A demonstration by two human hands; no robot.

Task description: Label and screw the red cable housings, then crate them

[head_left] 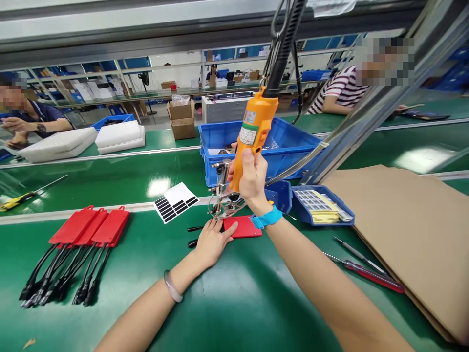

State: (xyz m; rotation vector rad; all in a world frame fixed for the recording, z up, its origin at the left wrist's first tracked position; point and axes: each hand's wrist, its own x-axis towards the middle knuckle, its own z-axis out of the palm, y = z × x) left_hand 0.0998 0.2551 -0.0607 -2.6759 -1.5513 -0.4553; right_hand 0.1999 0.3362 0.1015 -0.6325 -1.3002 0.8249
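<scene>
My right hand [252, 178] is wrapped round an orange electric screwdriver [252, 129], which hangs tilted from a black cable. The metal fixture at its lower end [222, 190] stands over the left end of a red flat case [244, 227]. My left hand [210, 242] rests low on that end, thumb across the case and fingers stretched beneath the fixture, gripping its edge. Short black cables with plugs [193, 243] stick out left of my fingers. The screwdriver's tip is hidden by the fixture and my fingers.
Red cases with black cables [78, 227] lie at left, beside a label sheet [176, 203] and yellow screwdriver [22, 199]. A blue crate [220, 168], label bin [322, 205], red-handled screwdriver [373, 276] and cardboard [410, 220] are right. Two people sit across the bench.
</scene>
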